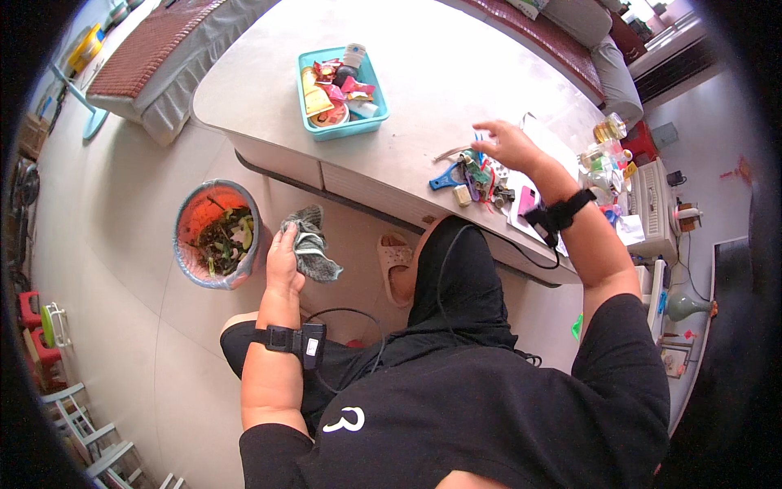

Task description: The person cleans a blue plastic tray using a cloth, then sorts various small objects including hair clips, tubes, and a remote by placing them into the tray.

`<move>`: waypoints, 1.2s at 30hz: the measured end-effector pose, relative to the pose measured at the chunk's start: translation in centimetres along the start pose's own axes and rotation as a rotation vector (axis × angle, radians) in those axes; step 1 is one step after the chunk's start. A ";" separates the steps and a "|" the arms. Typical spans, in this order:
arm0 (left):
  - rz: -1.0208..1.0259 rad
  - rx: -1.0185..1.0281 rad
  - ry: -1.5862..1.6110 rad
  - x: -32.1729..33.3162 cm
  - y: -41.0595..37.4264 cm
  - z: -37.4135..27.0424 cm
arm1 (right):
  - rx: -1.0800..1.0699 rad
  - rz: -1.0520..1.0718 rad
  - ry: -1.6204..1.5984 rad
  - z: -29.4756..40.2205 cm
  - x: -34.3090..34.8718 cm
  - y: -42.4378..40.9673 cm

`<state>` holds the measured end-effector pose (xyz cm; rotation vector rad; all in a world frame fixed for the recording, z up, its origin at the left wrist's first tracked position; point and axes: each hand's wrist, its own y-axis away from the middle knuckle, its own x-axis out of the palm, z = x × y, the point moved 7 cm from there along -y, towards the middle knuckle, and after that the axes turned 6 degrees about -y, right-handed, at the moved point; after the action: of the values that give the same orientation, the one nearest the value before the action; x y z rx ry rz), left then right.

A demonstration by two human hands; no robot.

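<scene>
My left hand (285,260) holds a crumpled grey cloth (313,244) beside the table, just right of a lined waste bin (259,244) with plant scraps in it. Over the table, my right hand (507,145) hovers with fingers apart beside a pile of small items. In that pile are a blue-handled tool (446,178), a small pale block (462,195) and some thin metal utensils (452,153). A turquoise plastic basket (345,129) with wrapped packets, a yellow tube and a round tub stands farther left on the white table (421,73).
Papers (537,183) with a pink item (526,200) lie right of the pile. Several glass jars and bottles (611,128) crowd the table's right end. A black cable (525,260) hangs from my right wrist strap past the table edge. A cloth-covered seat (153,61) stands upper left.
</scene>
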<state>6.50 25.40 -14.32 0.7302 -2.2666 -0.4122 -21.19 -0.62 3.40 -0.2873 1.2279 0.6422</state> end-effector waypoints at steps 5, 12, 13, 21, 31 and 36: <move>0.036 -0.022 -0.012 0.1 -0.7 1.1 | 0.052 -0.024 -0.066 -2.2 1.6 2.9; 0.008 -0.022 -0.043 -0.7 -1.0 1.7 | 0.066 0.144 -0.053 -2.5 4.5 -0.1; 0.007 -0.022 -0.034 -0.7 -1.0 1.6 | 0.086 0.174 -0.059 -3.0 4.7 -0.4; 0.023 -0.015 -0.005 -0.7 -0.9 1.4 | 0.106 0.101 -0.101 -3.6 4.6 -0.7; -0.010 -0.016 -0.015 -0.7 -1.0 1.5 | 0.235 0.095 -0.291 -6.1 3.5 -1.1; 0.016 -0.018 -0.011 -0.6 -1.1 1.6 | 0.332 0.077 -0.317 -2.9 4.0 -0.6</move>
<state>6.13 24.99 -16.27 0.7018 -2.2742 -0.4294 -22.35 -1.42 -1.40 0.1364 1.0213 0.5165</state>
